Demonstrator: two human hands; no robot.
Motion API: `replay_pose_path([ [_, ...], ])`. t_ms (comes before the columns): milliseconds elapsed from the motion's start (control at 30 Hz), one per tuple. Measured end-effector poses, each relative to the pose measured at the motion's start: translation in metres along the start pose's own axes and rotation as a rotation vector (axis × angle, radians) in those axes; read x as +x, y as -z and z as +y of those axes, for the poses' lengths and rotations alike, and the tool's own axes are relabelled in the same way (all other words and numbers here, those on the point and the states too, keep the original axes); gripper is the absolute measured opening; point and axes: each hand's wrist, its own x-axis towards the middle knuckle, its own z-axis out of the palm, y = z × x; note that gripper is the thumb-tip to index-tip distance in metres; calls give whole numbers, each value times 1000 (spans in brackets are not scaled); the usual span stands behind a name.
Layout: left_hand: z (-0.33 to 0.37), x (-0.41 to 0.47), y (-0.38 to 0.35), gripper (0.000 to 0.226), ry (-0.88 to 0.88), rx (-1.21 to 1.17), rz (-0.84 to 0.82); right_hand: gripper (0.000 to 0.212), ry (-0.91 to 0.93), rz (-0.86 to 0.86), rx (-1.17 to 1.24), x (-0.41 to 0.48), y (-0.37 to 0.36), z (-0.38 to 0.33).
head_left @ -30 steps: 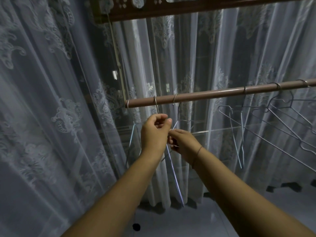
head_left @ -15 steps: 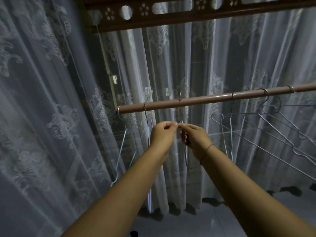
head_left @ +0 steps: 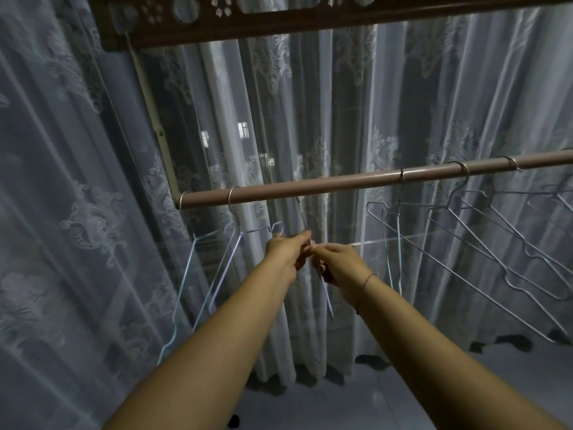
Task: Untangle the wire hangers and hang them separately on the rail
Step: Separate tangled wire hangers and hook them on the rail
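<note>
A brown rail [head_left: 341, 184] runs across the middle, rising to the right. My left hand [head_left: 286, 252] and my right hand [head_left: 338, 265] meet just below it, both pinched on the neck of one thin wire hanger [head_left: 327, 296], whose wire drops down between my wrists. Its hook reaches up toward the rail; whether it rests on the rail I cannot tell. Left of my hands, pale blue wire hangers [head_left: 214, 274] dangle from the rail end. Several silver hangers [head_left: 483, 240] hang spread out along the right part of the rail.
Lace curtains [head_left: 77, 212] close in on the left and behind the rail. A carved dark wooden pelmet [head_left: 310, 23] spans the top. Tiled floor [head_left: 341, 405] lies below, with the curtain hem touching it.
Both hands have stayed pinched together on the hanger under the rail, shifting slightly right along it. The camera has tilted up, so rail and hangers sit lower in view.
</note>
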Motion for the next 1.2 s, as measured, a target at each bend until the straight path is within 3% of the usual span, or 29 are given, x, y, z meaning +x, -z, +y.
replay_pose_path([
  [167,-20,3,7,10,-51,111,-34,19,44,1,-75,-6,9,17],
  [233,-27,3,14,6,-103,187,-51,12,145,95,-223,-4,17,23],
  [367,-39,-2,27,17,-194,312,-92,32,285,146,-633,-3,34,32],
  [467,-44,-6,30,8,-228,362,-111,32,385,187,-892,-7,41,35],
  [633,-52,-8,28,12,-272,407,-115,25,432,188,-1038,-15,53,37],
  [867,-62,-14,18,14,-343,403,-10,15,346,49,-924,-35,68,34],
  [1033,-62,-31,7,17,-473,533,193,18,231,66,-531,-51,73,30],
  [1133,-59,-46,2,20,-593,631,321,17,194,86,-400,-62,73,24],
  [1200,-55,-53,-2,18,-631,628,314,20,162,57,-358,-69,71,18],
])
